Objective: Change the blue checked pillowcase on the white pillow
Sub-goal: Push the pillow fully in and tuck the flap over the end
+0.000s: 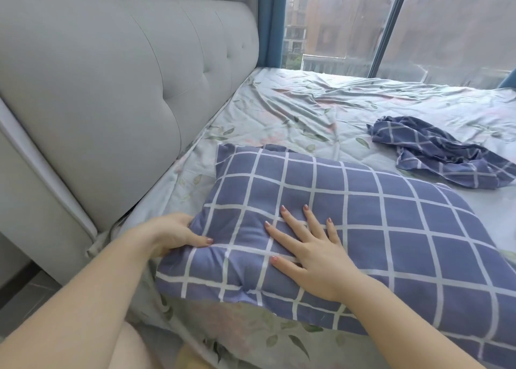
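A pillow in a blue checked pillowcase (363, 218) lies on the bed near its front edge, fully covered so no white shows. My left hand (173, 233) grips the pillow's left edge, with the thumb on top and the fingers tucked under the fabric. My right hand (304, 246) rests flat on the pillow's top with its fingers spread. A second blue checked pillowcase (435, 156) lies crumpled on the sheet at the right, apart from the pillow.
The bed carries a pale floral sheet (293, 112). A grey padded headboard (111, 89) runs along the left. A large window (349, 22) and a blue curtain (272, 19) stand behind the bed's far side.
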